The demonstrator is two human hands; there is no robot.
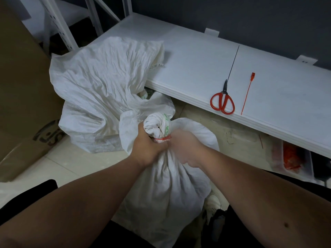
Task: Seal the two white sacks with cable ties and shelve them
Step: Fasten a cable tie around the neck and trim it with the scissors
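**Sack 1 of 2 tied at the neck; sack 2 open, nothing shelved**

Going by how things lie, the task is under half done. The near crumpled white woven sack (172,185) stands on the pale tiled floor in front of the flat white shelf board (197,56), below its front edge, with its neck twisted into a knob and a thin red plastic cable tie (162,139) wrapped around that neck. Whether the tie is fully cinched cannot be told. The second white woven sack (100,90), left of the shelf board and leaning against its left end, has a loose, ungathered mouth and no tie on it. A spare red cable tie (248,93) lies on the shelf board near its front edge, just right of the red-handled scissors (222,102). Both sacks have yet to go on the shelf.

The left hand (148,149) has its fingers curled tight around the neck just under the tie. The right hand (186,147) grips the gathered cloth on the neck's other side, fingers folded inward; its fingertips are hidden, so whether they pinch the tie's tail is unclear.
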